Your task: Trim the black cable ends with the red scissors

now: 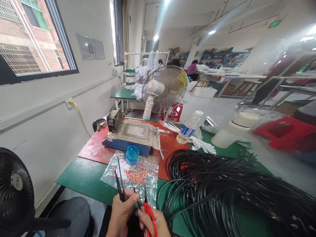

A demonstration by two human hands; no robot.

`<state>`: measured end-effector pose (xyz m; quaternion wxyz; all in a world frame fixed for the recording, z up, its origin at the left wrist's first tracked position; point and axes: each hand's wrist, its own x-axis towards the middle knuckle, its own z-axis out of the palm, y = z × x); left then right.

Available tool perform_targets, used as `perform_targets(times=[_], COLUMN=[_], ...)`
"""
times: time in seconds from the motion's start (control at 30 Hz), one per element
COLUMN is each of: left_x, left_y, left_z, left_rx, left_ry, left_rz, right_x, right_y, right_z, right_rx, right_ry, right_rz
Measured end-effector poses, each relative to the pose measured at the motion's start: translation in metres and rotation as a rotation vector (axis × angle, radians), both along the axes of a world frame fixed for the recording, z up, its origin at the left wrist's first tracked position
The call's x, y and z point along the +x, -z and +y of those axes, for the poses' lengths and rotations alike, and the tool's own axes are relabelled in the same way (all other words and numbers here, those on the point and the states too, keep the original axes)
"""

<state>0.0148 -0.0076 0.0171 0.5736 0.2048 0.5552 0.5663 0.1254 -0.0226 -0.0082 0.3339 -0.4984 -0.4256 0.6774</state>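
Observation:
My left hand (121, 209) is closed low in the middle of the view. Its thumb and finger pinch a short black cable end (135, 195), and two slim dark prongs (119, 179), which look like tweezers, stick up from the same grip. Close beside it, my right hand (151, 221) is wrapped round red-handled scissors (148, 210), their narrow dark tip pointing up and away. Just beyond both hands lies a clear plastic bag (112, 172) strewn with red and yellow scraps (137, 174). A blue round cup (132, 155) stands at the bag's far edge.
A big heap of black cables (209, 184) covers the right of the green table (84, 177). Behind the bag sit a blue-based hot plate (125, 145) and a small fan (115, 120). A water bottle (189, 128) and a whitish jug (232, 130) stand to the right.

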Motion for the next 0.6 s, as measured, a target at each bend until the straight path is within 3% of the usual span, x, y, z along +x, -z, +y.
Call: perform_targets(times=[0.2,0.47,0.6], left_x=[-0.003,-0.003,-0.006], left_y=[0.011,0.009,0.01], left_z=[0.002,0.003,0.001], left_rx=[0.005,0.005,-0.017], left_ry=[-0.05,-0.059,-0.027], left_rz=[0.043,0.042,0.054], right_x=[0.001,0.0,0.013], right_y=[0.003,0.01,0.0], right_z=[-0.002,-0.005,0.006], right_rx=[0.022,0.02,0.08], right_ry=[0.046,0.078,0.173], right_rz=[-0.005,0.023,0.018])
